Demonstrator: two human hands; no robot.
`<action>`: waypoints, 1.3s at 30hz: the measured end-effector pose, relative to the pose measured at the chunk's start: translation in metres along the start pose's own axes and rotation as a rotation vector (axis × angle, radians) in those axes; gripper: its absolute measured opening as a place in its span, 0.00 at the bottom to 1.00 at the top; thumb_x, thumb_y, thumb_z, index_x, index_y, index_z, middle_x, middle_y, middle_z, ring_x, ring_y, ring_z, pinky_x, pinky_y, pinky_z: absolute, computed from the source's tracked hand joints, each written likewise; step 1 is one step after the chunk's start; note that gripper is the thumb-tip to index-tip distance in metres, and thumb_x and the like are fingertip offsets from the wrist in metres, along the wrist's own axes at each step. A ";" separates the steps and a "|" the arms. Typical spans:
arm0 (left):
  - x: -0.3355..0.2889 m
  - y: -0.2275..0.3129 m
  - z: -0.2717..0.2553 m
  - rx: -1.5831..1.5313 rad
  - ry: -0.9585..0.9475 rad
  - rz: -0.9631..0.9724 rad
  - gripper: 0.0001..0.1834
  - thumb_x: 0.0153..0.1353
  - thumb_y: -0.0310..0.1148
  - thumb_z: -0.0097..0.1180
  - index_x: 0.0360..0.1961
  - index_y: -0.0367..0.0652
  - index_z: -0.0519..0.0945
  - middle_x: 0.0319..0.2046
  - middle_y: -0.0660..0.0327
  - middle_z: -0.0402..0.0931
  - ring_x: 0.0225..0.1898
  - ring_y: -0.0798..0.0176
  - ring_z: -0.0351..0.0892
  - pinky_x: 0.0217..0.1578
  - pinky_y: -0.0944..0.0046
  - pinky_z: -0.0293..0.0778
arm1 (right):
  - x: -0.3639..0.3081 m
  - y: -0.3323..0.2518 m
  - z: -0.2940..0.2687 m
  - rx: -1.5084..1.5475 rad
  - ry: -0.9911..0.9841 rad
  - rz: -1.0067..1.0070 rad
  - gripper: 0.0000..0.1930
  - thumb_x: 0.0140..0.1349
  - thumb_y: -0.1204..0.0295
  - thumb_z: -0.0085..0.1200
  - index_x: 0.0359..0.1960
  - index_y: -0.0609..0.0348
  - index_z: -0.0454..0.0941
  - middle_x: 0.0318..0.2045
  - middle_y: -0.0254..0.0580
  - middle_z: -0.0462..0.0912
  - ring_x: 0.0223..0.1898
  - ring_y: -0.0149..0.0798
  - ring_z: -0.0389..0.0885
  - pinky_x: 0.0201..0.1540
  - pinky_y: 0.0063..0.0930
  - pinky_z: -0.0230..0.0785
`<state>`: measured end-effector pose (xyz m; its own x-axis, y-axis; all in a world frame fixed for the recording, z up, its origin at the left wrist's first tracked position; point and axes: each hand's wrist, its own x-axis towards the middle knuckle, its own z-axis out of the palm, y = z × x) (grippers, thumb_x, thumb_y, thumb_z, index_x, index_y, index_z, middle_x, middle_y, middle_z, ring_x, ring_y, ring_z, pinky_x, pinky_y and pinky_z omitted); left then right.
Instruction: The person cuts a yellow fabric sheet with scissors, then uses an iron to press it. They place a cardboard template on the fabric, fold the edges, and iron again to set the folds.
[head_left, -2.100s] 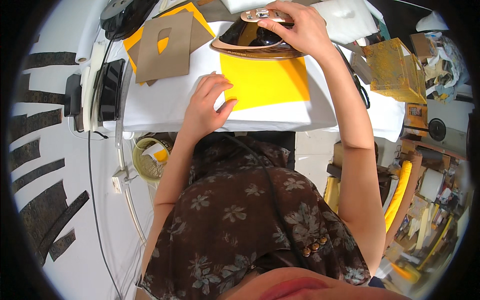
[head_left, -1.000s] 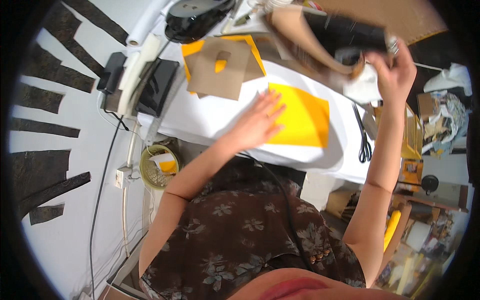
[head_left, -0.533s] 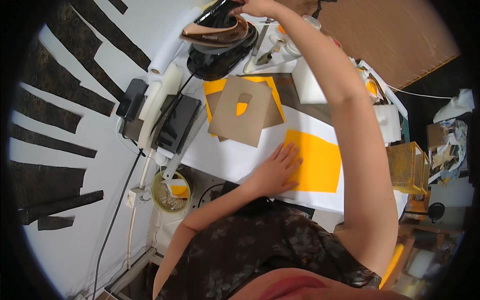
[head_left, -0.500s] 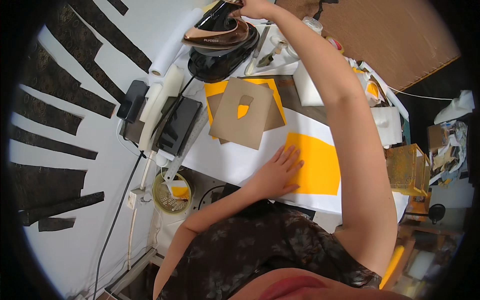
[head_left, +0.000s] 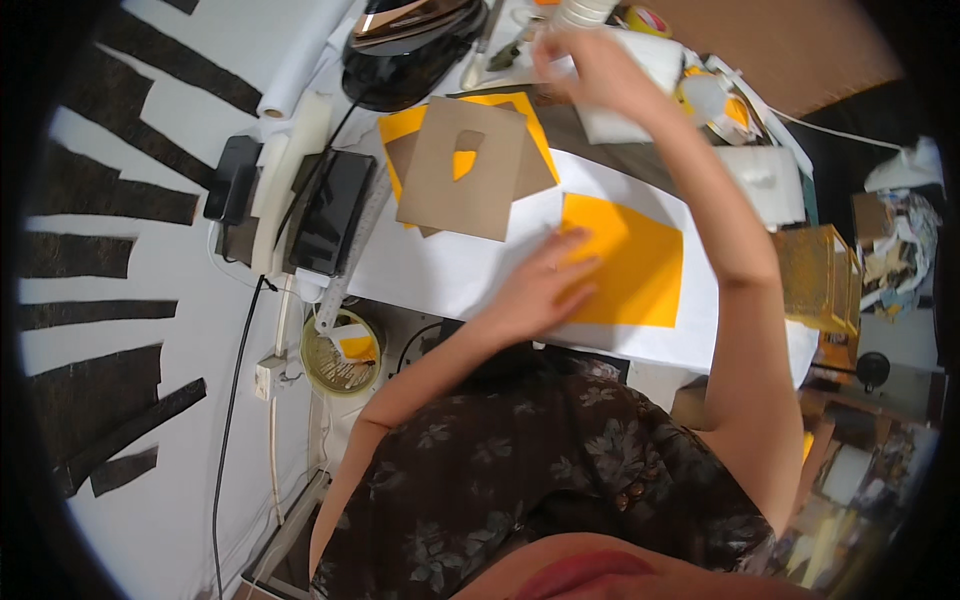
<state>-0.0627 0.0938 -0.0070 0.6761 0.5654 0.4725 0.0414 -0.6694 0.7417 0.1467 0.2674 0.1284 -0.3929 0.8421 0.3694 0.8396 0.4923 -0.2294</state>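
A square yellow sheet [head_left: 630,270] lies on white paper [head_left: 450,265] in front of me. My left hand [head_left: 540,285] is at its left edge, fingers spread and slightly blurred, holding nothing. My right hand [head_left: 595,70] is over the far side of the table, near a white foam-like block [head_left: 640,110]; motion smears its fingers, and I cannot make out anything in them. The black and copper iron [head_left: 385,22] rests on its black base [head_left: 405,80] at the far left, its top cut off by the frame. Nearer stands a pile of grey-brown boards [head_left: 430,190] and yellow sheets [head_left: 540,165].
A dark phone-like slab [head_left: 335,215] and a metal ruler [head_left: 360,255] lie at the left, a cable crossing there. Below them sits a round bin [head_left: 315,355] with scraps. A yellow box [head_left: 810,275] stands at the right edge. Dark strips [head_left: 110,260] hang on the left wall.
My right hand has let go of the iron and moved right and nearer. My left hand has shifted slightly left on the yellow sheet, its fingers lifting or sliding. The whole view has tilted.
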 end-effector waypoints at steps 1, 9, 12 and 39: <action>-0.003 -0.002 -0.004 -0.106 0.257 -0.103 0.18 0.60 0.28 0.68 0.52 0.39 0.83 0.59 0.49 0.78 0.64 0.45 0.75 0.67 0.49 0.68 | -0.048 -0.033 -0.023 0.080 -0.315 0.287 0.18 0.58 0.63 0.69 0.45 0.59 0.82 0.41 0.48 0.85 0.48 0.47 0.85 0.55 0.40 0.75; 0.041 -0.064 -0.103 0.828 0.238 -0.589 0.39 0.53 0.44 0.74 0.61 0.39 0.70 0.51 0.45 0.75 0.56 0.39 0.74 0.52 0.43 0.73 | -0.255 -0.040 -0.028 -0.015 -0.496 0.856 0.47 0.38 0.63 0.82 0.64 0.56 0.72 0.60 0.52 0.78 0.62 0.52 0.76 0.65 0.41 0.69; 0.053 -0.080 -0.111 0.798 0.175 -0.763 0.42 0.50 0.46 0.77 0.60 0.39 0.69 0.51 0.44 0.75 0.57 0.38 0.75 0.51 0.39 0.72 | -0.275 -0.038 -0.022 0.079 -0.334 0.893 0.30 0.50 0.62 0.77 0.53 0.63 0.82 0.42 0.52 0.88 0.45 0.50 0.87 0.56 0.39 0.77; 0.266 -0.164 -0.290 0.985 0.635 -0.405 0.33 0.53 0.46 0.75 0.52 0.31 0.82 0.45 0.46 0.85 0.44 0.49 0.86 0.46 0.52 0.79 | -0.419 -0.032 -0.033 -0.038 0.590 1.198 0.31 0.67 0.68 0.64 0.68 0.61 0.65 0.56 0.58 0.80 0.55 0.51 0.82 0.52 0.39 0.78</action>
<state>-0.1029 0.4943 0.1351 0.0210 0.7652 0.6434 0.8850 -0.3136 0.3441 0.2971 -0.1087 0.0105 0.8009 0.5223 0.2928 0.5640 -0.4939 -0.6618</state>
